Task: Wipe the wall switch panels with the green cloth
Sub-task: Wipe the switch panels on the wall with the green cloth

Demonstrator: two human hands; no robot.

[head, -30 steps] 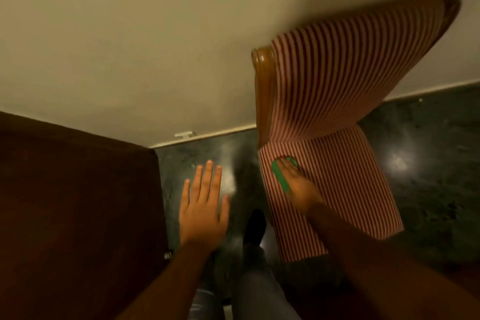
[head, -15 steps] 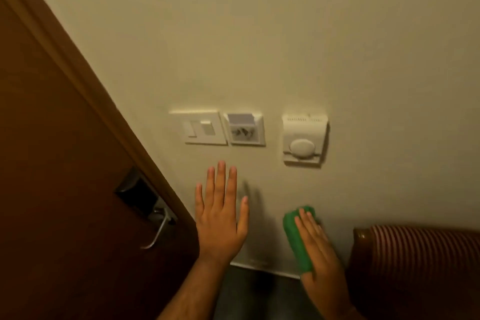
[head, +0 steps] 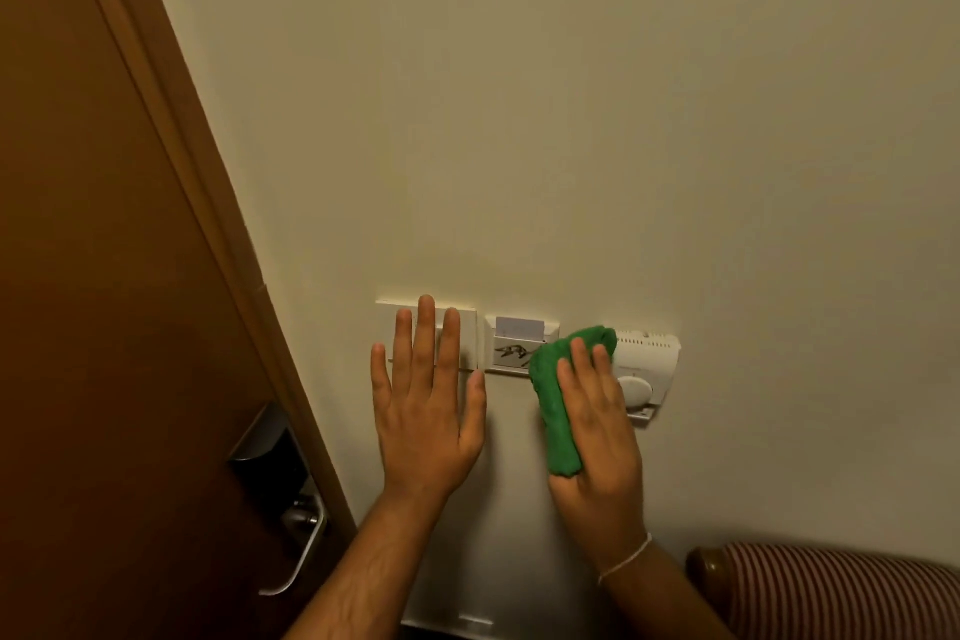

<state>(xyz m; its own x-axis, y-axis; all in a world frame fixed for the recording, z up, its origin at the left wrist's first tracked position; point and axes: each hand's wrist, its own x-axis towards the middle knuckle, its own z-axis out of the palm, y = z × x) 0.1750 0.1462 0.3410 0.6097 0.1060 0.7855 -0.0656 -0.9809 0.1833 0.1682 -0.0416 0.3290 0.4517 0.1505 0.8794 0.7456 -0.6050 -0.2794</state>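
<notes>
Three white panels sit in a row on the cream wall: a light switch plate (head: 389,322), a key-card holder (head: 511,346) with a card in it, and a thermostat (head: 647,369) with a round dial. My left hand (head: 426,411) lies flat and open against the wall, its fingers over the switch plate. My right hand (head: 597,431) presses the folded green cloth (head: 553,400) against the wall between the card holder and the thermostat, covering the holder's right edge and the thermostat's left side.
A brown wooden door (head: 104,327) with a metal lever handle (head: 301,551) and lock plate fills the left side. A chair back with red and white stripes (head: 841,587) stands at the lower right, close under my right forearm.
My view tilted up from the floor and chair to the wall. Both hands rose: the left now covers the switch plate, the right brought the cloth up onto the panels.
</notes>
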